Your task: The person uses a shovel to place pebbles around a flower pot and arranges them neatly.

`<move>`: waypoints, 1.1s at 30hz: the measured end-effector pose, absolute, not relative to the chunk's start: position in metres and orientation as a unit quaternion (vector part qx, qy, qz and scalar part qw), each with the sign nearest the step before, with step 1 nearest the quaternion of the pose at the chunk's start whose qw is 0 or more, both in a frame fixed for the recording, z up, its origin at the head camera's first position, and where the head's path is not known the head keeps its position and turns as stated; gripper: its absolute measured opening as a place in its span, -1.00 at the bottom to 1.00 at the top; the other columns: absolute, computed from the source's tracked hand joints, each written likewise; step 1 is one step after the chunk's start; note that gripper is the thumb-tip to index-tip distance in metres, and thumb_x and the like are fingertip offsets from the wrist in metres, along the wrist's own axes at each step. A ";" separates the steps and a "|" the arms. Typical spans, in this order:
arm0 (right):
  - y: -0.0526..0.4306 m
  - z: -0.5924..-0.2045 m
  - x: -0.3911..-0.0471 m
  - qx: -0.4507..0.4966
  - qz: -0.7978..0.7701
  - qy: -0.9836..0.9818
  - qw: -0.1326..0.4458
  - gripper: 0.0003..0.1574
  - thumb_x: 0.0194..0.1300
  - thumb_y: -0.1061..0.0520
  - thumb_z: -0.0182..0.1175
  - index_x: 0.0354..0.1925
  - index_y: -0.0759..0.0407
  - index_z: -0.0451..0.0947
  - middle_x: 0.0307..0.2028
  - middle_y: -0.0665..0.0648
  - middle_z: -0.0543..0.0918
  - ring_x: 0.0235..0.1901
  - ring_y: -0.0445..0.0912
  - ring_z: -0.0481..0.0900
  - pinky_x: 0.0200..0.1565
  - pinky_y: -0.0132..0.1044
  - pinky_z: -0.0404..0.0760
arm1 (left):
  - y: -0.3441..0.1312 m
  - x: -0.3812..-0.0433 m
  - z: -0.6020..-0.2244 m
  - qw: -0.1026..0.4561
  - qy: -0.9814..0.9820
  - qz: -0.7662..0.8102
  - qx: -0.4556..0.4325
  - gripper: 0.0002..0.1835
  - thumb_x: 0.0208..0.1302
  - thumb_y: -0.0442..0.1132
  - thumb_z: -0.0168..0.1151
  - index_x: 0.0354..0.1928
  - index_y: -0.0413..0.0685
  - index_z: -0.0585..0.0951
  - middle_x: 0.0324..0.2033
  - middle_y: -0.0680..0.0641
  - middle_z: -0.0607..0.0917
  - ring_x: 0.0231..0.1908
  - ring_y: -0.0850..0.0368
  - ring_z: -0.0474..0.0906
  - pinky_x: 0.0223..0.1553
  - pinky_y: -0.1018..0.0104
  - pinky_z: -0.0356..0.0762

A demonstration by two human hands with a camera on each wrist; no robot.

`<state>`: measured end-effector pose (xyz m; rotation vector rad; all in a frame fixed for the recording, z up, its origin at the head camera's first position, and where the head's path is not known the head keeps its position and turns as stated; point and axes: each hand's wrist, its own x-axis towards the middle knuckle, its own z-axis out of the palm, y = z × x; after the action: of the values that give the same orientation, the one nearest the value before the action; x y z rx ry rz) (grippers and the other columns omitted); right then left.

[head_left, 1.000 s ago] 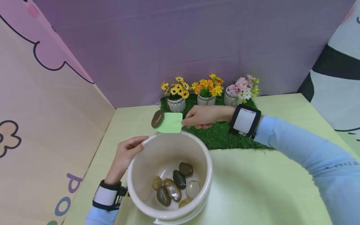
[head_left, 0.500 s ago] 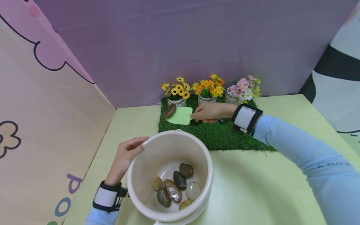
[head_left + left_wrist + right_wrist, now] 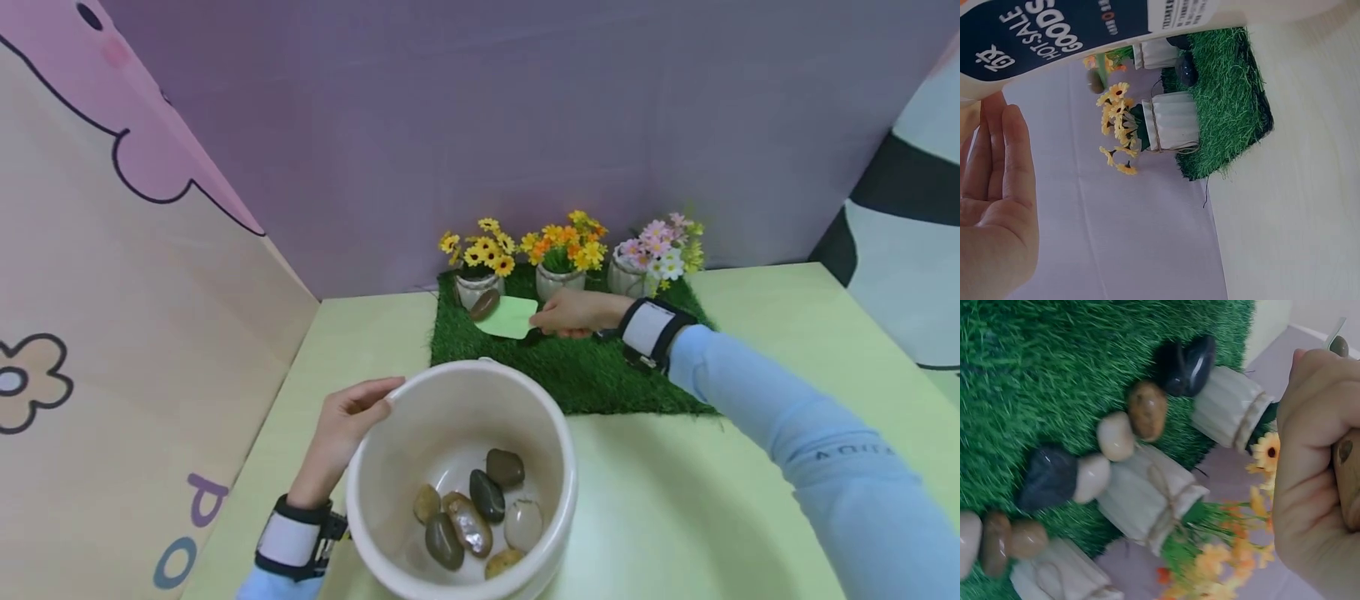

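My right hand [image 3: 573,313] grips the wooden handle [image 3: 1349,481] of a small shovel. Its pale green blade [image 3: 512,318] carries a smooth brown stone [image 3: 484,305] at the tip, above the artificial grass mat [image 3: 592,379] and in front of the left flowerpot [image 3: 474,288]. In the left wrist view the blade and the stone [image 3: 1094,81] show nearly edge-on. My left hand [image 3: 341,433] holds the near-left rim of a cream bucket [image 3: 450,421], thumb at the rim and fingers [image 3: 1016,156] along the outer wall. Several stones [image 3: 468,523] lie at the bottom of the bucket.
Two more pots stand on the mat, one with orange flowers [image 3: 566,246] and one with pink and white flowers [image 3: 660,250]. Dark, brown and pale stones [image 3: 1147,411] lie before the pots. A purple cloth wall [image 3: 487,125] rises behind the table [image 3: 652,483].
My right hand has carried the shovel from the bucket's far rim rightward and away, over the mat. The brown stone stays on the blade. My left hand keeps its place on the bucket.
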<state>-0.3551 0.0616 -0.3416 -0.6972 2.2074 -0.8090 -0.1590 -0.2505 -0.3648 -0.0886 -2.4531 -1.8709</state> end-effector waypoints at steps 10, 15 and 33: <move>0.053 -0.379 -0.371 -0.225 -0.302 0.860 0.345 -0.55 0.38 -0.09 -0.09 -0.23 0.29 0.46 -0.76 -0.03 0.30 -0.79 -0.23 0.17 -0.69 -0.41 0.21 | -0.252 -0.158 -0.368 0.029 -0.790 -0.611 -0.039 -0.68 0.25 -0.35 0.09 0.03 -0.32 0.53 -0.34 0.18 0.70 -0.37 0.16 0.66 -0.39 0.20 0.66; 0.044 -0.392 -0.380 -0.212 -0.290 0.862 0.358 -0.52 0.39 -0.07 -0.10 -0.23 0.35 0.45 -0.77 -0.03 0.29 -0.78 -0.23 0.18 -0.69 -0.42 0.20 | -0.251 -0.157 -0.368 0.027 -0.785 -0.618 -0.028 -0.67 0.23 -0.36 0.10 0.03 -0.33 0.52 -0.34 0.18 0.70 -0.36 0.15 0.65 -0.37 0.19 0.66; 0.034 -0.401 -0.392 -0.217 -0.240 0.895 0.309 -0.52 0.39 -0.03 -0.09 -0.50 0.28 0.48 -0.83 -0.04 0.25 -0.81 -0.22 0.17 -0.71 -0.41 0.23 | -0.250 -0.158 -0.368 0.031 -0.787 -0.616 -0.019 -0.68 0.20 -0.38 0.11 0.00 -0.34 0.54 -0.30 -0.05 0.70 -0.39 0.12 0.65 -0.41 0.18 0.66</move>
<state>-0.3920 0.0343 -0.4014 -0.5729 2.3641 -0.6340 -0.1579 -0.2502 -0.3683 -0.0586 -2.4240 -1.8997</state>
